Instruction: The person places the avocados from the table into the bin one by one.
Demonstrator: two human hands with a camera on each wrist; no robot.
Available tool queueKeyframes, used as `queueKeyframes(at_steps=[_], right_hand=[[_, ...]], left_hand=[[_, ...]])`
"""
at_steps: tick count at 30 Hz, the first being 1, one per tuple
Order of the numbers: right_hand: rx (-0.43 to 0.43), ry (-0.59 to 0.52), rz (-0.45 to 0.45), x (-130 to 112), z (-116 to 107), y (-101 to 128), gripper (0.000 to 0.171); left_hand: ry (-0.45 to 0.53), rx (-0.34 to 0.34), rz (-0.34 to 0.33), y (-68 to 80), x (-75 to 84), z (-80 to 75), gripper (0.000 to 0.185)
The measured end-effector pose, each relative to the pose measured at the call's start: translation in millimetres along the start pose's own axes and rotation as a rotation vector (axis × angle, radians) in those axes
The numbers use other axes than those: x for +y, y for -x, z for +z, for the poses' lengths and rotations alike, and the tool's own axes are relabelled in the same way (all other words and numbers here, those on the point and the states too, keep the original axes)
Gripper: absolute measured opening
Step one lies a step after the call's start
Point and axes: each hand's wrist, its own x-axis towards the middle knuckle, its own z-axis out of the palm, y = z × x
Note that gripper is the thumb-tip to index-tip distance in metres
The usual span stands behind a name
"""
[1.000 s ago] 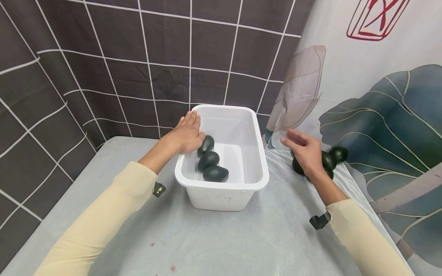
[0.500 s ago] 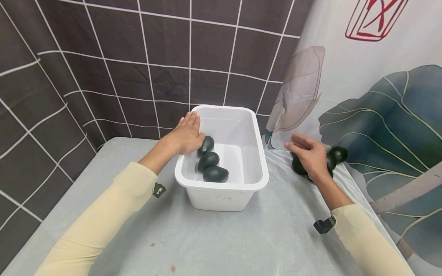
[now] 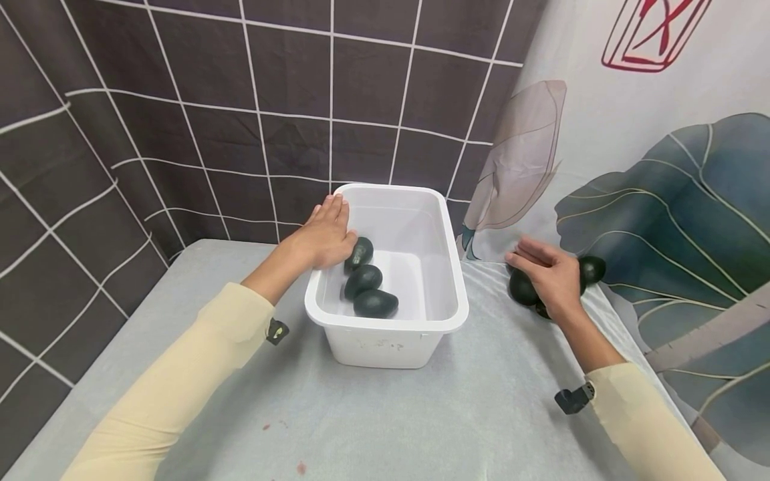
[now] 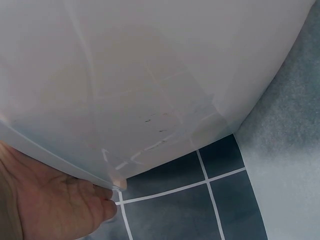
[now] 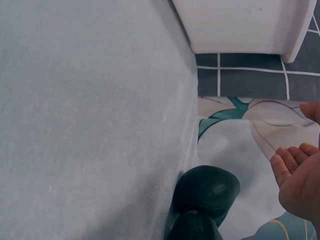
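Observation:
A white plastic tub [image 3: 387, 344] stands on the cloth-covered table with three dark green avocados [image 3: 375, 303] along its left inner side. My left hand [image 3: 325, 232] rests on the tub's left rim, fingers straight and thumb toward the inside. In the left wrist view, that hand [image 4: 62, 207] lies against the rim beside the tub's outer wall. On the right, my right hand [image 3: 549, 272] hovers over a group of avocados [image 3: 522, 288], its fingers relaxed and holding nothing. It partly hides them. The right wrist view shows avocados [image 5: 206, 189] below the hand [image 5: 302, 180].
The grey table cloth [image 3: 385, 427] has a few reddish stains at the front. A dark tiled-pattern curtain [image 3: 289, 80] hangs behind the tub. A pale leaf-printed curtain [image 3: 656, 220] hangs at the right, close to the avocados.
My right hand has shifted right and slightly toward me over the avocados, uncovering more on its left side. The left hand, tub and avocados inside it have not moved.

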Motion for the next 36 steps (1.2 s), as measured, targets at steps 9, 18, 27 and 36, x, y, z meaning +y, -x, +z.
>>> queueKeyframes(at_steps=[9, 18, 27, 36], right_hand=[[0.007, -0.056, 0.018, 5, -7, 2, 0.069], [0.015, -0.045, 0.036, 14, -17, 2, 0.071], [0.012, -0.043, 0.031, 22, -24, 3, 0.072], [0.013, -0.141, 0.057, 25, -30, 3, 0.071]], left_hand=[[-0.007, 0.003, -0.003, 0.9, 1.4, 0.0, 0.079], [-0.011, 0.002, -0.002, 1.1, 3.1, -0.1, 0.079], [-0.017, -0.002, -0.006, 1.6, 2.2, -0.3, 0.079], [-0.019, 0.0, -0.007, 2.5, 1.4, -0.5, 0.079]])
